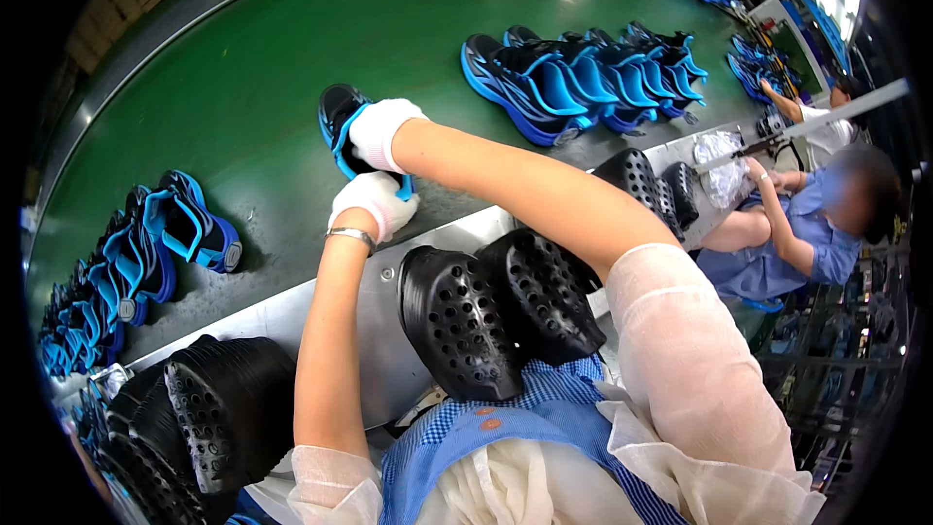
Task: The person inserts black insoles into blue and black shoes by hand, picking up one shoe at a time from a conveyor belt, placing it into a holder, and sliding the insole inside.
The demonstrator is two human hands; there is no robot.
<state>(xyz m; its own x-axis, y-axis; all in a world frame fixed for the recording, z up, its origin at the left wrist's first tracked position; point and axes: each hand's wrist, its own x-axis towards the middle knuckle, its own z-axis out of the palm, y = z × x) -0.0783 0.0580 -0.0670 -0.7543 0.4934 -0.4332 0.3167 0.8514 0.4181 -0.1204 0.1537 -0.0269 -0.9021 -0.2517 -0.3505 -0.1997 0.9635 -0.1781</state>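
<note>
A black and blue sneaker (pixel 340 115) lies on the green belt with its toe pointing away from me. My right hand (pixel 385 130), in a white glove, grips its upper around the opening, and the fingertips are hidden inside or behind it. Also gloved in white, my left hand (pixel 373 202) closes around the heel end, where a strip of blue lining shows. Near my body, at the belt's metal edge, stand two stacks of black perforated shoe-shaped plastic pieces (pixel 457 316).
Sneakers stand in a row (pixel 583 83) on the right of the green belt (pixel 292 29) and in another row (pixel 175 224) on the left. More black perforated stacks (pixel 233 399) sit lower left. A co-worker in blue (pixel 777 233) sits at right beside a clear plastic bag (pixel 717 163).
</note>
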